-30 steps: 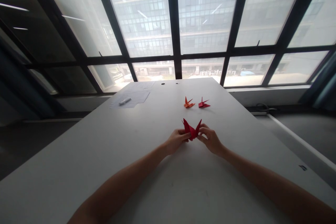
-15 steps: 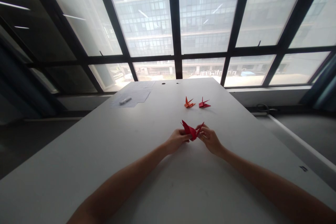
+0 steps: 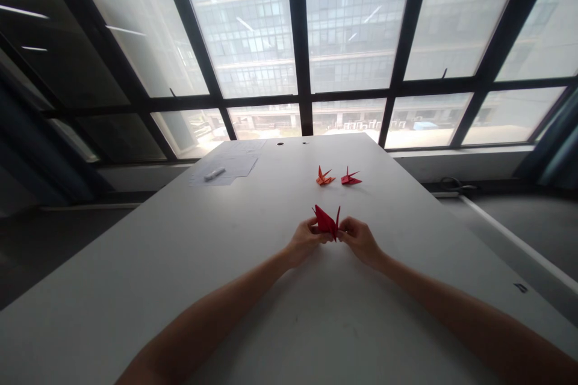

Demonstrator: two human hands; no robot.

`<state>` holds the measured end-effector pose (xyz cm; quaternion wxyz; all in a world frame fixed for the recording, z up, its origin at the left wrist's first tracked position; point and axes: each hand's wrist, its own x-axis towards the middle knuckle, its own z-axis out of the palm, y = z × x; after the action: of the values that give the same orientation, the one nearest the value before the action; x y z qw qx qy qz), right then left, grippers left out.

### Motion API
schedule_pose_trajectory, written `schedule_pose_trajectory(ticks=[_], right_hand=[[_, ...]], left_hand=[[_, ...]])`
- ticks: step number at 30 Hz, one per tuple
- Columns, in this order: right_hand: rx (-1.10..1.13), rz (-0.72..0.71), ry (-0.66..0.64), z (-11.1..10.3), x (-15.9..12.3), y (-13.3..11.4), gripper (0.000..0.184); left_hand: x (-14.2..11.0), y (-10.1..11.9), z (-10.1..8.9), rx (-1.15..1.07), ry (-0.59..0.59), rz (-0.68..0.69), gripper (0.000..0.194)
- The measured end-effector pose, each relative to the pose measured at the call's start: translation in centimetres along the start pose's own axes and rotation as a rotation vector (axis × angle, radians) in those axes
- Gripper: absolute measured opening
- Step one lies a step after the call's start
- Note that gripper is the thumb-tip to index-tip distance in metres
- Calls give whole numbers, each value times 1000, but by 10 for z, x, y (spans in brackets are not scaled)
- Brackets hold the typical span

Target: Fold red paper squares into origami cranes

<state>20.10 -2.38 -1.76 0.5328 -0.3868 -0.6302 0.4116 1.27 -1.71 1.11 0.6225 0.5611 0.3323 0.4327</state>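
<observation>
A red paper crane (image 3: pixel 326 221) is held between my two hands, low over the white table. My left hand (image 3: pixel 306 238) grips its body from the left, fingers closed on the folded paper. On the other side my right hand (image 3: pixel 359 237) pinches the crane's right end near its base, where a narrow point sticks up. Farther off stand two finished-looking paper cranes, an orange crane (image 3: pixel 324 178) and a smaller red crane (image 3: pixel 350 178), side by side. Neither hand touches them.
Several paper sheets (image 3: pixel 246 165) lie at the table's far left, with a white tube-like object (image 3: pixel 215 174) on top. The white table (image 3: pixel 180 252) reaches toward the large windows. A small dark mark (image 3: pixel 520 287) shows near its right edge.
The crane has turned a little, and its right point now stands more upright. My right hand's fingers have closed in lower, by the base of that point.
</observation>
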Motion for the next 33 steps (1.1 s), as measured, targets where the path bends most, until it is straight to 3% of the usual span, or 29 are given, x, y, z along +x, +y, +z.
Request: schedule_pose_trajectory(ticks=[7, 14, 21, 33], right_hand=[[-125, 10, 22, 2, -1, 0, 23], [60, 63, -35, 4, -3, -9, 28], [47, 47, -50, 3, -3, -8, 34], [110, 154, -101, 2, -2, -14, 41]], left_hand=[[0, -4, -1, 91, -17, -6, 29], [-1, -1, -1, 122, -10, -35, 29], [-2, -4, 0, 134, -51, -42, 31], [-4, 10, -2, 274, -173, -140, 42]])
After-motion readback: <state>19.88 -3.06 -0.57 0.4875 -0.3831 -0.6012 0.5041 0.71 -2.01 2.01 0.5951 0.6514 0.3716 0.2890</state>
